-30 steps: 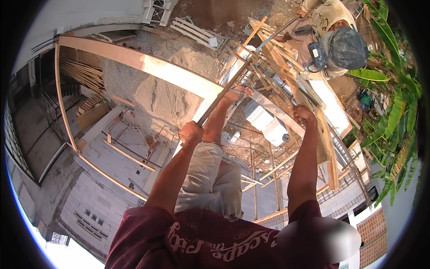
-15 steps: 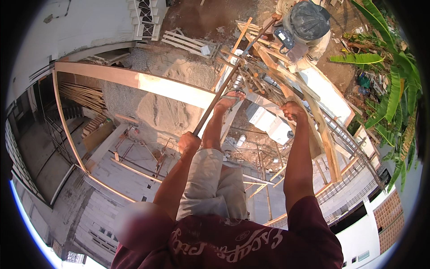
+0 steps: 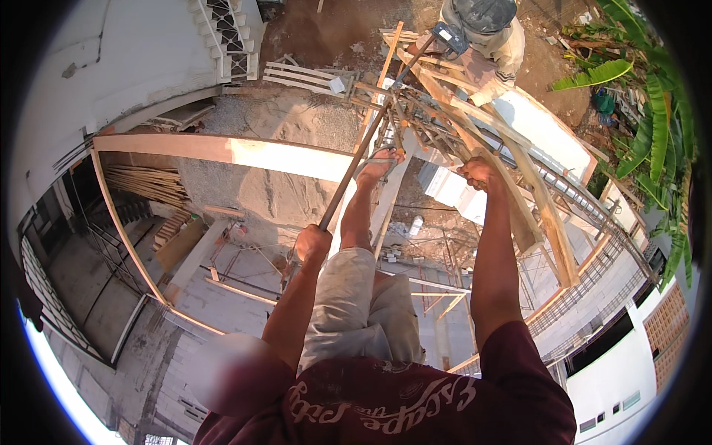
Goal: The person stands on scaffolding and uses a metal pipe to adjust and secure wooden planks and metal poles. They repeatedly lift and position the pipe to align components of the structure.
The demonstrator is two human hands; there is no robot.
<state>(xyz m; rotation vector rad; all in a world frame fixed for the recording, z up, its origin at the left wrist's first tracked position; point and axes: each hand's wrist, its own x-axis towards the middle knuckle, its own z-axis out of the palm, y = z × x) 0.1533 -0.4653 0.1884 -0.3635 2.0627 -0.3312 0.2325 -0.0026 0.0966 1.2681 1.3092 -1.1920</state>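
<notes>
My left hand [image 3: 313, 242] is closed around the near end of a long brown metal bar [image 3: 356, 162]. The bar slants away from me, past my sandalled foot [image 3: 381, 163], over a cluster of bars and sticks [image 3: 415, 119]. My right hand [image 3: 478, 173] is a closed fist beside a thick wooden plank [image 3: 512, 200]; whatever it grips is hidden. At the far end of the bar a co-worker [image 3: 493, 52] in a dark cap bends over, with a boxy dark device [image 3: 450, 37] at the cap's front.
I stand high above the ground on narrow timbers. A long formwork board [image 3: 289, 159] runs to the left. Reinforcing steel [image 3: 571, 189] stretches along the right. Below lie sand [image 3: 259, 189], stacked poles [image 3: 144, 184] and block walls. Banana leaves [image 3: 656, 133] hang at the right.
The view has shifted slightly. The co-worker sits higher in the picture, and their hand, seen on the bar before, is out of sight. My left hand keeps hold of the bar.
</notes>
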